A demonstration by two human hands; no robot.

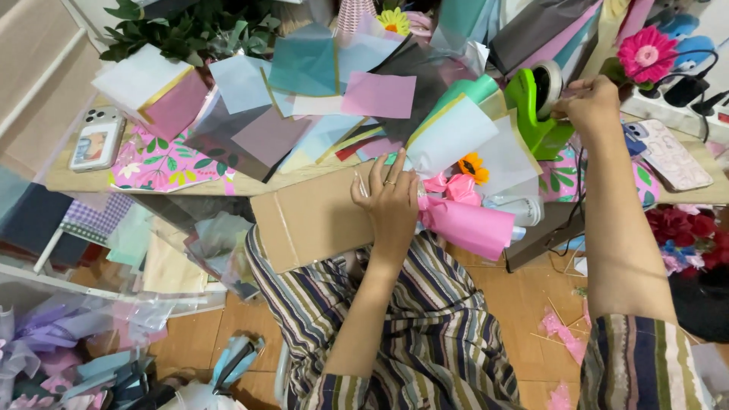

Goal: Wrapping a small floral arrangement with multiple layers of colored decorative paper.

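The left hand [392,199] closes around the small sunflower bouquet wrapped in pink and white paper [463,190], apparently steadying its gathered neck just below the bright green plastic tape dispenser [535,106]. The right hand [592,102] pinches at the dispenser's roll, right of it; any tape between the fingertips is too fine to make out.

Bouquet [463,205] between cardboard [311,220] and tape dispenser [535,106]
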